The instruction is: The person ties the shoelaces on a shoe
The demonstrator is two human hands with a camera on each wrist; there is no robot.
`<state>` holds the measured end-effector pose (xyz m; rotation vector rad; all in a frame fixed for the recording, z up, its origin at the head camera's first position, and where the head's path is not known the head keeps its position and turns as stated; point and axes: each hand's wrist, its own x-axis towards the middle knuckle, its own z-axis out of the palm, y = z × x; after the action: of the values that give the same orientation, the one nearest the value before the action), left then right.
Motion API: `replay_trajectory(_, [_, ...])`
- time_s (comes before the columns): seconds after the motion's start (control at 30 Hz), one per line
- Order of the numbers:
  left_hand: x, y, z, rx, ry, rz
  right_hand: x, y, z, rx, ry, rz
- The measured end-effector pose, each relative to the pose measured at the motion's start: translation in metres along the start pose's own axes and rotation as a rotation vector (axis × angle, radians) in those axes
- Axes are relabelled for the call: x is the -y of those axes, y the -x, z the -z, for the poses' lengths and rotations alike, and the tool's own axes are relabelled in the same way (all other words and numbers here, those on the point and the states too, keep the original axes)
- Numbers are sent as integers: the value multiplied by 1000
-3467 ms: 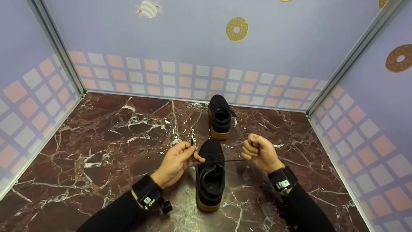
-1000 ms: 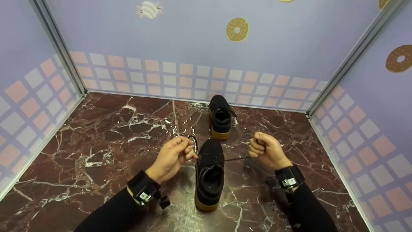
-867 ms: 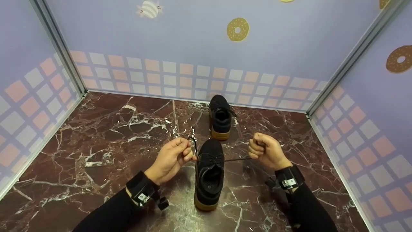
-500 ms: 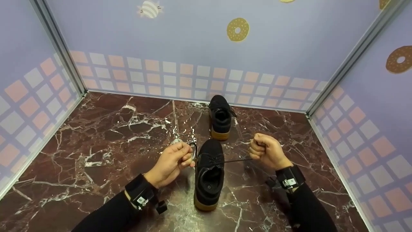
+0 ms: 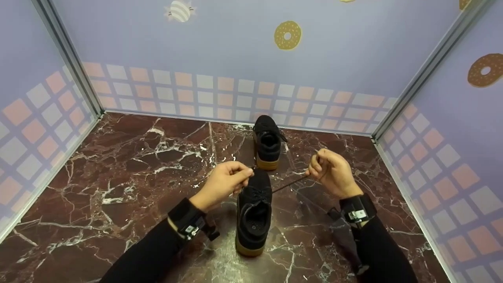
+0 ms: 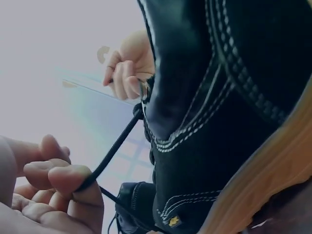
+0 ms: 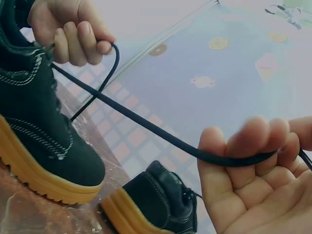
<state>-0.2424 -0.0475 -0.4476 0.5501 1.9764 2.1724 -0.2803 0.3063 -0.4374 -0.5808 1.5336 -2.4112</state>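
Observation:
A black lace-up shoe [image 5: 253, 220] with a tan sole stands on the floor between my hands, toe pointing away from me. My left hand [image 5: 224, 182] is at its left front and pinches one end of the black shoelace [image 6: 117, 141], which also bends round its fingers. Right of the shoe, my raised right hand [image 5: 334, 173] grips the other lace end [image 7: 146, 124] in curled fingers. That lace runs taut, slanting up from the shoe. In the right wrist view, the lace held by my left hand [image 7: 75, 34] makes a loose curve.
A matching black shoe [image 5: 268, 141] stands farther away, near the back wall [image 5: 220, 43]. The floor [image 5: 157, 188] is dark red marble-patterned. Side walls with pink and white squares close in the left and right. Each wrist bears a black strap with a small device.
My left hand has moved up and right, toward the near shoe's toe. My right hand has risen slightly, its fingers less tightly balled, and its lace slants more steeply. Both shoes stay in place.

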Motion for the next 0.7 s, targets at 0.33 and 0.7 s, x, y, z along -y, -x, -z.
replay_trajectory(0.33, [3, -16, -5, 21, -114, 22, 18, -17, -10, 28, -33, 46])
replay_trajectory(0.7, [10, -17, -4, 6, -14, 52, 31, -36, -24, 0, 28, 38])
